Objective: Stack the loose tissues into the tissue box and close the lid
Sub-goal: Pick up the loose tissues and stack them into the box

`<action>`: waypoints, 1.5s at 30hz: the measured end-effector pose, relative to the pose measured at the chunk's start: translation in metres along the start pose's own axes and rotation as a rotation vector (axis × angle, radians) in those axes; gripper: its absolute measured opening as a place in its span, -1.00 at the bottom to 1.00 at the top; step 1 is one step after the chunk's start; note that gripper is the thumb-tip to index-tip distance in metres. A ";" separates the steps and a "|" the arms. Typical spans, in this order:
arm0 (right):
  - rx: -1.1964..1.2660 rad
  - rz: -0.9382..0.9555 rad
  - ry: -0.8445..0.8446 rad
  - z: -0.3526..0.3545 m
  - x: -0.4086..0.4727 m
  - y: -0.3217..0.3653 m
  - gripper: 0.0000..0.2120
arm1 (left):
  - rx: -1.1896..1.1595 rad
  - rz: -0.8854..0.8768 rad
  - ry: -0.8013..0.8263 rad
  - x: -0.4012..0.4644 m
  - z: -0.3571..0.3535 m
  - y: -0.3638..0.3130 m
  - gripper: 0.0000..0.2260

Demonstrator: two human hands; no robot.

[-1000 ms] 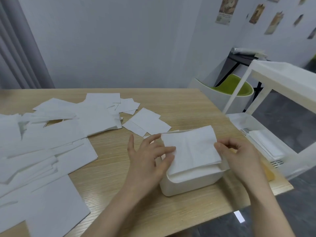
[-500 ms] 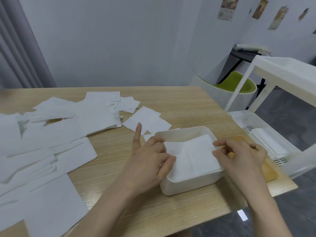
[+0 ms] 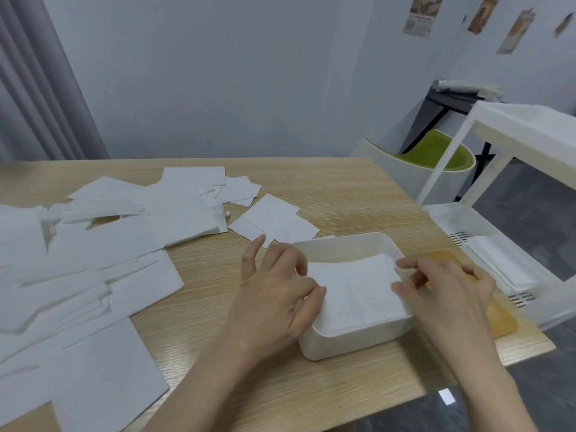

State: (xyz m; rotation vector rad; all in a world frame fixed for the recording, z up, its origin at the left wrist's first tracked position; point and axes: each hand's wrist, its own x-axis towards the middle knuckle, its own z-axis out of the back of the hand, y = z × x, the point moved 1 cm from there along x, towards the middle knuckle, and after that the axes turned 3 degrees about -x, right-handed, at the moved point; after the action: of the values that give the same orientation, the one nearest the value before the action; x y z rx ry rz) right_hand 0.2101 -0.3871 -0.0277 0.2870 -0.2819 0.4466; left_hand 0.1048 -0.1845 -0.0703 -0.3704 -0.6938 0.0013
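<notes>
The white tissue box (image 3: 358, 335) sits open near the right edge of the wooden table (image 3: 311, 391), a folded stack of tissues (image 3: 355, 291) lying inside it. The left hand (image 3: 277, 294) pinches the stack's left edge and the right hand (image 3: 448, 288) its right edge. Loose tissues (image 3: 103, 244) spread across the table's left side, and an orange lid (image 3: 501, 316) lies just right of the box.

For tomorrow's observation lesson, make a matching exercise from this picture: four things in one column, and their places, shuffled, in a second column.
Things:
1. tissue box
2. orange lid
3. loose tissues
4. green chair

Places:
A. spread over the left of the table
B. beyond the table's far right corner
C. between the two hands
D. on the table, right of the box

Pairs: 1-C, 2-D, 3-A, 4-B
</notes>
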 end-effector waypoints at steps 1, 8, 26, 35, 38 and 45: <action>0.010 0.001 -0.002 0.000 0.000 0.000 -0.81 | -0.001 -0.011 -0.001 0.000 0.000 0.001 -0.64; 0.082 0.023 -0.068 0.002 -0.001 0.002 -0.87 | -0.021 -0.054 0.081 0.002 0.000 0.002 -0.57; 0.094 0.057 -0.050 0.004 -0.009 0.018 -0.80 | -0.314 0.016 0.099 -0.002 0.005 0.004 -0.70; 0.462 0.322 -0.171 0.010 -0.031 0.101 -0.79 | -0.401 0.251 -0.066 -0.040 0.055 0.042 -0.75; 0.528 0.456 -0.157 -0.004 -0.043 0.139 -0.80 | -0.310 0.303 -0.087 -0.065 0.076 0.064 -0.74; 0.694 0.501 0.116 -0.056 -0.059 0.197 -0.76 | -0.018 0.391 -0.075 -0.121 0.108 0.120 -0.72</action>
State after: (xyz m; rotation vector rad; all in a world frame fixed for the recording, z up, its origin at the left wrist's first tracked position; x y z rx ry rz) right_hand 0.0797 -0.2209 -0.0574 0.8737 -0.0705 1.0532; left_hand -0.0421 -0.0515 -0.1094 -0.5204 -0.6867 0.3818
